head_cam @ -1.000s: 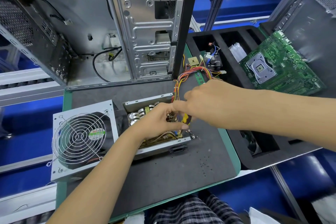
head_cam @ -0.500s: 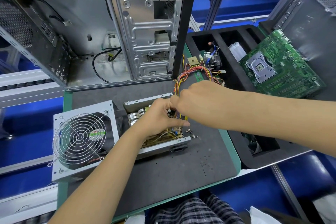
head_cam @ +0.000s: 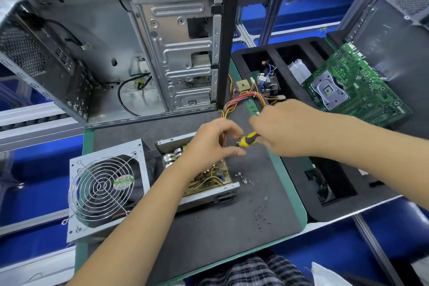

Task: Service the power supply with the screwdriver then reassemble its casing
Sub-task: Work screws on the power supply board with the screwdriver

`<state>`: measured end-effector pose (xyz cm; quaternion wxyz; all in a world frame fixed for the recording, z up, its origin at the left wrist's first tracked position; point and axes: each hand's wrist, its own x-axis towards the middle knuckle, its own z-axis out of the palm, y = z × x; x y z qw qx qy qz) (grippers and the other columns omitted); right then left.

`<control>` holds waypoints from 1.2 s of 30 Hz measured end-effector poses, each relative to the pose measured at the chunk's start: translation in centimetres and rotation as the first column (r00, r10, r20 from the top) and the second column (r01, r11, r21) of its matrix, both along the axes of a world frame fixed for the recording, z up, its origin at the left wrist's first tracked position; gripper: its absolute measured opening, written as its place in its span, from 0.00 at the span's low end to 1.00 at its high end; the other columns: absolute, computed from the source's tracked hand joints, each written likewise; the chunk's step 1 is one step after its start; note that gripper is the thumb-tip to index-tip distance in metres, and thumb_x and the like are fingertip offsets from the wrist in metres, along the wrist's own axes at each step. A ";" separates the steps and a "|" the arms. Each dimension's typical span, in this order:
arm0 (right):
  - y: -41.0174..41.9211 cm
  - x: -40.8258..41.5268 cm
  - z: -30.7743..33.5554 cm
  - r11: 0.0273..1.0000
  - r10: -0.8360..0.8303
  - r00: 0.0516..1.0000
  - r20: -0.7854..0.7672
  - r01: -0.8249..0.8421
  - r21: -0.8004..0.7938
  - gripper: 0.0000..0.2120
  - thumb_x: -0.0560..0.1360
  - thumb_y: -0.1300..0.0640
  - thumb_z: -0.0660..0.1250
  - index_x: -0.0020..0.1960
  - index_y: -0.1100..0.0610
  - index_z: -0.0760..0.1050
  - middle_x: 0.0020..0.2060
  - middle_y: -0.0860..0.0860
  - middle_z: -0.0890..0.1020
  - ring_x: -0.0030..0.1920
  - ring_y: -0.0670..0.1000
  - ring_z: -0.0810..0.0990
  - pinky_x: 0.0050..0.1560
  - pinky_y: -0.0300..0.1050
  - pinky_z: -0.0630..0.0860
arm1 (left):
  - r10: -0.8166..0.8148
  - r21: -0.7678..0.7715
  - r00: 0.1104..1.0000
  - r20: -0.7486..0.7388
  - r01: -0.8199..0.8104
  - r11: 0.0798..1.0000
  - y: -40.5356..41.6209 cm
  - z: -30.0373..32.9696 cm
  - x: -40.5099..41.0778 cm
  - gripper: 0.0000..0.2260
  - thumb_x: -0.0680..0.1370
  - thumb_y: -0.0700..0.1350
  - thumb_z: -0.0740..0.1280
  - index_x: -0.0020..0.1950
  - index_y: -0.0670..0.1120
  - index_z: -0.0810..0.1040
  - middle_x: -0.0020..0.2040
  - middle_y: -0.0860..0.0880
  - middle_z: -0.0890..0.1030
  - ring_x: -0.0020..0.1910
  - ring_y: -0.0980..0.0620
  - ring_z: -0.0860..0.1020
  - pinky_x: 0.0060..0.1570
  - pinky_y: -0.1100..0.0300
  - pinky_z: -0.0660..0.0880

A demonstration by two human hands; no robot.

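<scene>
1. On the dark mat (head_cam: 209,234), toward its left, the power supply's grey cover (head_cam: 104,193) lies with its round wire fan grille facing up.
2. Just right of the cover sits the open power supply (head_cam: 204,176), a shallow metal tray exposing a yellowish circuit board, silver capacitors and coils; its bundle of coloured wires (head_cam: 241,97) runs up and away to the right.
3. Above the tray, the left hand (head_cam: 213,141) hovers with fingers curled, thumb and fingertips meeting at the screwdriver's tip end; whether it pinches anything there cannot be told.
4. The screwdriver (head_cam: 248,139), yellow and black, lies roughly level, its long axis running left-right with the tip toward the left hand.
5. The right hand (head_cam: 285,130) clasps the screwdriver's handle.
6. Loose screws (head_cam: 242,177) lie on the mat beside the tray's right corner.
7. Farther right, a black foam tray (head_cam: 299,197) holds a cooler with wires in one compartment and a clear bag in the next; a green motherboard (head_cam: 355,86) rests on its right edge.
</scene>
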<state>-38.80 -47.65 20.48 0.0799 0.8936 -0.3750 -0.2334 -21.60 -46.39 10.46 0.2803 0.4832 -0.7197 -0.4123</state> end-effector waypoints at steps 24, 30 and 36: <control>0.4 -9.9 -12.5 0.732 -0.578 0.703 0.414 0.224 0.643 0.09 0.79 0.47 0.58 0.45 0.47 0.60 0.31 0.48 0.71 0.30 0.45 0.67 0.32 0.41 0.62 | -0.170 0.145 0.815 0.554 0.106 0.984 0.4 -4.6 -3.1 0.03 0.75 0.46 0.72 0.46 0.47 0.81 0.47 0.53 0.80 0.50 0.53 0.77 0.51 0.55 0.73; 0.5 -9.4 -11.9 0.721 -0.638 0.519 0.569 0.143 0.678 0.08 0.75 0.38 0.59 0.43 0.42 0.68 0.28 0.48 0.70 0.29 0.44 0.64 0.32 0.41 0.60 | 0.371 0.275 0.897 -0.239 -0.304 0.912 1.9 -2.2 -1.3 0.06 0.73 0.39 0.75 0.40 0.49 0.82 0.36 0.54 0.83 0.26 0.57 0.68 0.29 0.68 0.68; 1.3 -8.3 -9.5 0.810 -0.554 0.338 0.761 0.009 0.586 0.11 0.71 0.36 0.61 0.47 0.41 0.75 0.29 0.49 0.71 0.29 0.43 0.63 0.29 0.36 0.58 | 0.577 0.520 0.414 -0.704 -0.253 0.816 2.3 -0.4 -0.3 0.05 0.73 0.39 0.70 0.39 0.48 0.84 0.35 0.46 0.83 0.19 0.61 0.62 0.21 0.71 0.60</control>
